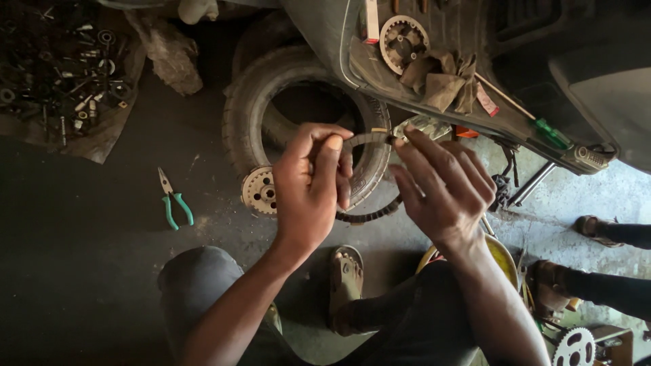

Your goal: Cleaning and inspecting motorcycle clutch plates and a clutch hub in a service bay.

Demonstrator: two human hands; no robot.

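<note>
A: Two bare hands are up over the concrete floor (81,224), and between them is a thin, dark friction ring (369,215) with notched edges. What lies to the far left?

B: A heap of bolts and small parts (57,64) on a dirty cloth, in the floor's upper left corner. Nearer in, green-handled pliers (173,203) lie flat on the floor, well apart from the hands.

A: And the left hand (308,193)?

B: Closed on the ring's left side, thumb on top and fingers curled behind it. Just below and left of it a pale toothed sprocket (260,191) leans against a worn tyre (254,102).

A: The right hand (444,186)?

B: Its fingertips pinch the ring's upper edge, the other fingers spread out. The ring hangs in the air in front of the tyre, its lower arc showing between the two wrists.

A: Further right?

B: A scooter footboard (380,71) carrying a second toothed wheel (403,42), a brown rag (441,83) and a green-handled screwdriver (549,132). Another person's sandalled feet (590,225) stand at the right edge
</note>
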